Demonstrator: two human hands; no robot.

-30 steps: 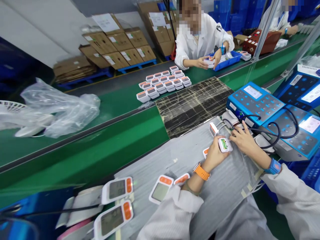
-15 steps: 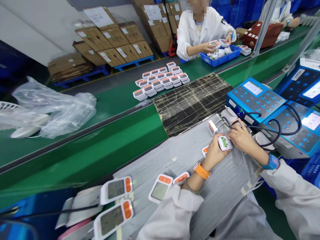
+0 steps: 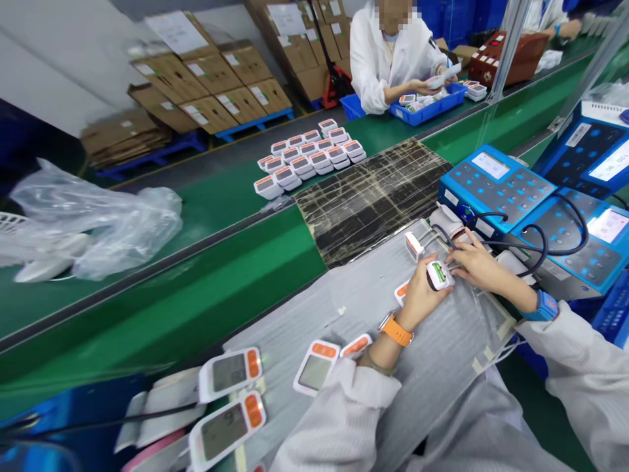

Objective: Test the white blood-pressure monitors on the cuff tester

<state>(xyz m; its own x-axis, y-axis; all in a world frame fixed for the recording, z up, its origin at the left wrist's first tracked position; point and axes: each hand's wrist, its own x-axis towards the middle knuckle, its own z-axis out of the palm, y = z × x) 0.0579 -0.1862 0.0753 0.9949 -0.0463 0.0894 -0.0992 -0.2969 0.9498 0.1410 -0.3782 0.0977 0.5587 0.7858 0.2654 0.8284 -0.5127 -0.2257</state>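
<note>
Head view: right of centre, the left hand (image 3: 419,295) has its fingers wrapped around a white device (image 3: 437,275), its green-battery side facing the camera, its long axis too foreshortened to tell. The right hand (image 3: 477,265) half-curls beside it; its grip cannot be told.

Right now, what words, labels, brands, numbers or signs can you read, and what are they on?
Perhaps "120" and "80": screen of the upper-right blue box; blurred.
Too blurred: digits on the two lower-left monitors; markings on the other blue boxes.
Too small: text on labels on the cartons.
Held device: nothing legible.
</note>
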